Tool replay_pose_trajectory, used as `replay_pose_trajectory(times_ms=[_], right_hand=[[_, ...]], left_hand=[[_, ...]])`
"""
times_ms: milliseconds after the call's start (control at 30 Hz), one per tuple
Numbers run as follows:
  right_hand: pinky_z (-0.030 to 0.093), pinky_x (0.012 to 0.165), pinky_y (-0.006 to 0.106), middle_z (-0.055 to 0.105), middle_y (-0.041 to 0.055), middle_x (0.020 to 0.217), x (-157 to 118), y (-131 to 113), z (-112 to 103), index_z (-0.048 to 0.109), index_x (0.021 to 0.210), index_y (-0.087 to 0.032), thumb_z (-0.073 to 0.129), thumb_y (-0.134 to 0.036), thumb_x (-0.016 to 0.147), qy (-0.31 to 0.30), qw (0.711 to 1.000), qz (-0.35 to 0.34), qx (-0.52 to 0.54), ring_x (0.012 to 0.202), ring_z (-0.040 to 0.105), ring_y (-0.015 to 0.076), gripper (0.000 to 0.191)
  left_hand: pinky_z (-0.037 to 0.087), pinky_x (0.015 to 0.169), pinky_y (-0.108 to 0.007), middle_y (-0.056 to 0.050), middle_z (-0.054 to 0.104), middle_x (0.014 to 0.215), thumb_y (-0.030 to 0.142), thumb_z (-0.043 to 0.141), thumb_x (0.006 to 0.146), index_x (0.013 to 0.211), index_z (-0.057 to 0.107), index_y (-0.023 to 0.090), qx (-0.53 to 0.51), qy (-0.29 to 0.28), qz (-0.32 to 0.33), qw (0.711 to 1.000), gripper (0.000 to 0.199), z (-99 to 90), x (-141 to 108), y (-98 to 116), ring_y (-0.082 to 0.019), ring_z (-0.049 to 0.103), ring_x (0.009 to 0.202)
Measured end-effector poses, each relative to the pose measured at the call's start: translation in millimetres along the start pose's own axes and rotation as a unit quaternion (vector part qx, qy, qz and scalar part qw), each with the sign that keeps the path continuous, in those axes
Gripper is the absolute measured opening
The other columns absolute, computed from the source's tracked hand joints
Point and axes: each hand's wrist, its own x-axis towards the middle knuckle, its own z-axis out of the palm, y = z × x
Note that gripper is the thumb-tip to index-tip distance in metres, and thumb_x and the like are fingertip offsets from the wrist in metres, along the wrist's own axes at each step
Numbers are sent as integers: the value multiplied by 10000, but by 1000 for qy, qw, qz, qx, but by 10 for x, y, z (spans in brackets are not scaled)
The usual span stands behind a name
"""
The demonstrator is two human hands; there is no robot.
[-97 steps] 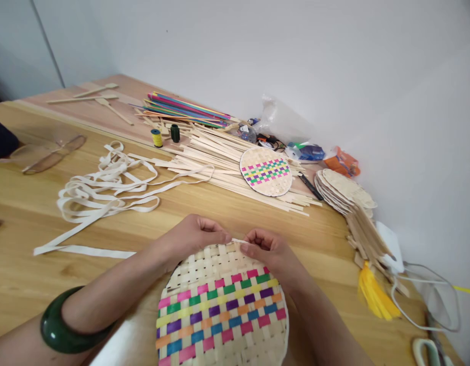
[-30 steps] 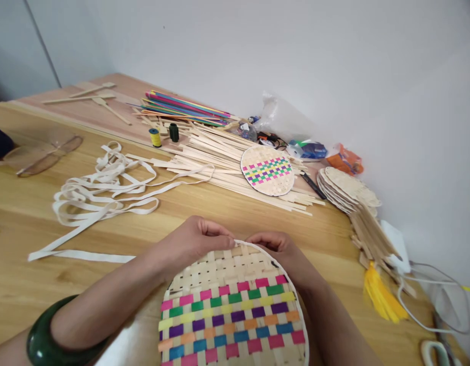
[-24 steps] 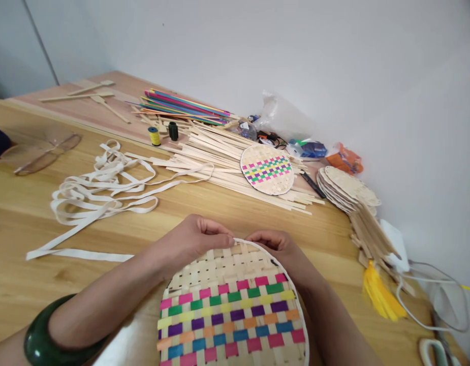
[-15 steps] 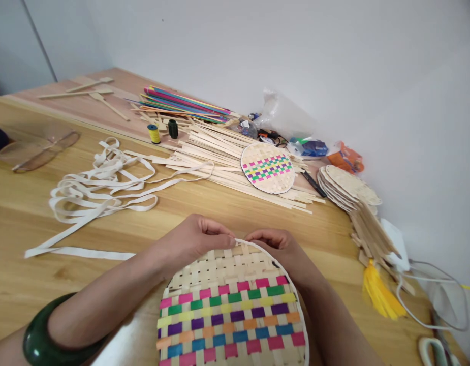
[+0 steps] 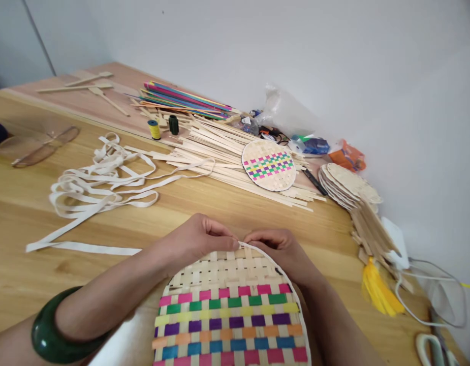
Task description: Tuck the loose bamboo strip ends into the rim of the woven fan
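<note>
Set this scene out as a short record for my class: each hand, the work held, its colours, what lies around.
Left hand: pinching held disc, top edge
Right hand: at the same edge
Colours: pink, green, yellow, purple, orange, blue, plain
White tape: loosely looped
Second disc: lying on plain strips
Disc stack: at the right
Bangle: dark green, on left forearm

The right grip [image 5: 283, 252] now sits partly behind the woven disc [image 5: 230, 292] (its thumb earlier lay over the front).

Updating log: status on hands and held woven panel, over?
Left hand pinches woven panel by top edge. Right hand at edge, grip unclear. Loose white tape near left forearm.
</note>
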Motion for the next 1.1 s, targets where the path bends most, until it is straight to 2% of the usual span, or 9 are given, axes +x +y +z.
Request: replay_pose_trajectory(times_ms=[367, 567, 933, 1100], right_hand=[[434, 559, 211, 700, 14, 755, 27, 30, -80, 742, 813, -192, 677, -375, 805, -21, 1000, 2, 17, 627, 566, 104, 194], [464, 602, 238, 729, 25, 809, 8, 40, -104, 763, 816, -205, 684, -382, 797, -17, 1000, 7, 20, 679, 609, 133, 195], [450, 609, 246, 702, 23, 790, 11, 3, -117, 751, 843, -207, 601, -327, 869, -34, 990, -93, -96, 712, 606, 147, 193], [458, 612, 245, 699, 24, 808, 8, 10, -94, 725, 843, -203, 597, -333, 865, -32, 994, -67, -84, 713, 602, 144, 184]], left_hand=[[500, 645, -259, -64, 762, 752, 321, 790, 610, 771, 784, 176, -30, -2, -15, 999, 216, -13, -1, 8, -185, 657, 670], [501, 623, -253, -70, 761, 752, 374, 796, 619, 767, 784, 178, -31, -6, -6, 999, 246, -22, -4, 22, -178, 655, 653], [496, 620, -267, -84, 759, 760, 442, 776, 634, 793, 780, 164, 15, -12, -3, 1000, 320, 6, -4, -5, -195, 661, 659], [483, 574, -248, -65, 750, 727, 420, 762, 649, 786, 779, 168, 23, -15, -5, 1000, 287, 6, 7, -19, -180, 640, 625]])
